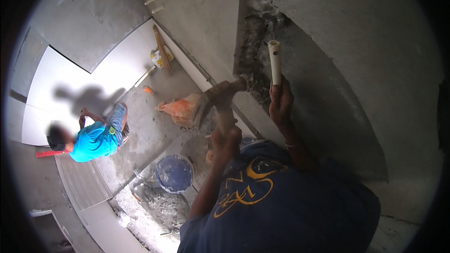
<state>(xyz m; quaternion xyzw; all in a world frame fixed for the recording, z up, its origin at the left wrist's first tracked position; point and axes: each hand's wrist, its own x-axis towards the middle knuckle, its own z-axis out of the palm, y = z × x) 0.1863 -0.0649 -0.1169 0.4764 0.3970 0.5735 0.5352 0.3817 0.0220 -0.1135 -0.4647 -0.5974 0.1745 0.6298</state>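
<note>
My left hand [226,141] is closed around the handle of a claw hammer [224,93]. The hammer's round striking face points right, toward a rough chipped-out patch [253,51] in the grey wall. In my right hand [281,100] a cream plastic pipe [275,63] stands roughly upright, gripped near its lower end. The pipe's open upper end, with a small dark hole below the rim, is in front of the broken patch. A gap separates hammer and pipe. Whether the pipe touches the wall I cannot tell.
At left a co-worker in a turquoise shirt [96,141] squats by white wall panels [51,91]. A blue bucket [174,173], an orange sack [180,110], rubble [164,204] and a white container [159,58] with wooden strips [161,47] are on the floor.
</note>
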